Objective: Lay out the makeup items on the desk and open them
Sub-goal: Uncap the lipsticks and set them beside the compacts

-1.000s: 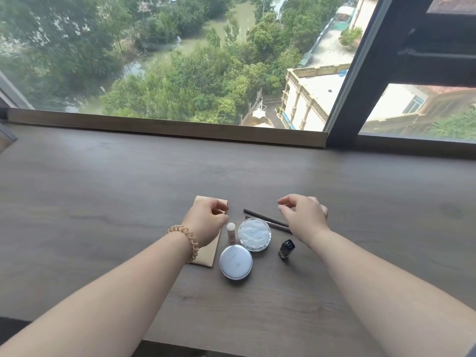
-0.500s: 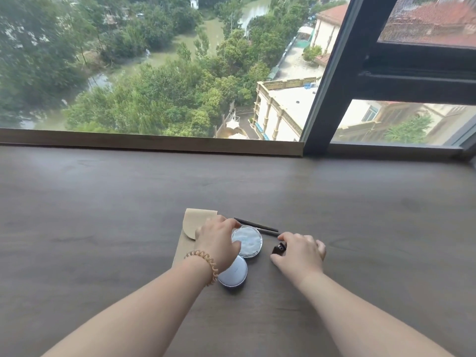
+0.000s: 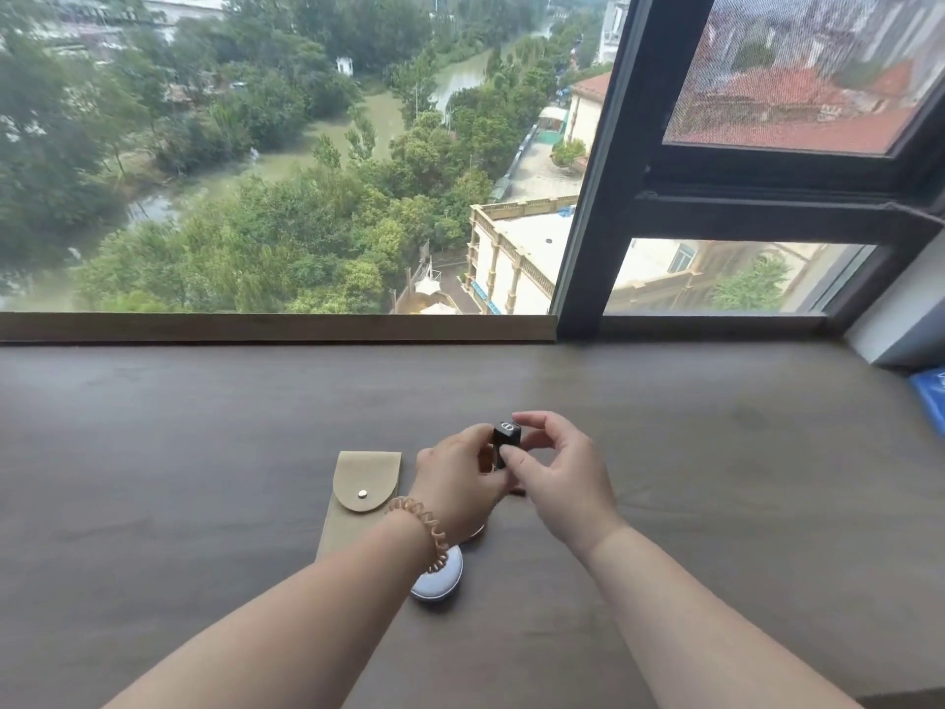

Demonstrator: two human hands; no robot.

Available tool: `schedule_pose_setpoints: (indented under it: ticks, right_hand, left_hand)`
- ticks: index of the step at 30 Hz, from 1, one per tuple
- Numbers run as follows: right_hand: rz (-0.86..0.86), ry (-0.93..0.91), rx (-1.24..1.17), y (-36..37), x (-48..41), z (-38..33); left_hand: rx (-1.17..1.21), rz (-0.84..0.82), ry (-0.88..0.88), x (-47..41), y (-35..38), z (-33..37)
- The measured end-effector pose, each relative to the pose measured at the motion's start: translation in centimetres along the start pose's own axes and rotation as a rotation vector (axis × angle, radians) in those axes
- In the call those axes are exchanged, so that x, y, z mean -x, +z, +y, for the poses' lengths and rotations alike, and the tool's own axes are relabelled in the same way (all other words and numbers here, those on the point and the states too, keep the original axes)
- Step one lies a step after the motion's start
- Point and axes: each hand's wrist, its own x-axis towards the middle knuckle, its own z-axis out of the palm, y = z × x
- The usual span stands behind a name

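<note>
Beige pouch (image 3: 358,498) lay flat on the counter (image 3: 204,452), left of centre, flap folded down with the snap showing, long side running toward the window (image 3: 307,171). Just right of the pouch the left hand (image 3: 455,483) was raised off the counter, a coiled hair tie (image 3: 427,532) round its wrist, fingers curled round the lower part of the lipstick tube (image 3: 506,440). Below that wrist a round compact (image 3: 437,580) sat lid-up on the counter, partly covered by the forearm, close beside the pouch's near corner. The rim of a second round item showed just beyond it, mostly hidden under the hand. The lipstick tube was small and black, held roughly upright between the two hands, clear of the counter, its top face carrying a light emblem. Could not tell whether the cap had separated from the base. Right hand (image 3: 557,478) met the tube from the right, thumb and fingertips pinching its upper part, remaining fingers loosely bent. At the far right edge a blue object (image 3: 931,401) lay on the counter, well apart from everything else and cut off by the frame
</note>
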Motion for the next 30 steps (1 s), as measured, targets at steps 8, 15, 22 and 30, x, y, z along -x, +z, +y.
schedule_pose_setpoints:
  ticks: [8, 15, 22, 30]
  right_hand:
    - [0.056, -0.258, 0.190, 0.0, 1.7, -2.7]
    - [0.223, -0.507, 0.441, 1.4, 2.9, -5.8]
    - [0.198, -0.556, 0.419, 2.4, 3.2, -7.6]
    - [0.121, -0.496, 0.492, 2.2, 2.6, -6.4]
  left_hand:
    - [0.685, 0.066, -0.190, 1.7, -4.8, 4.1]
    - [0.683, 0.195, -0.164, 3.4, -7.2, 5.9]
    - [0.531, 0.311, -0.105, 5.0, -9.2, 6.6]
    - [0.726, 0.640, -0.175, 5.6, -13.1, 7.3]
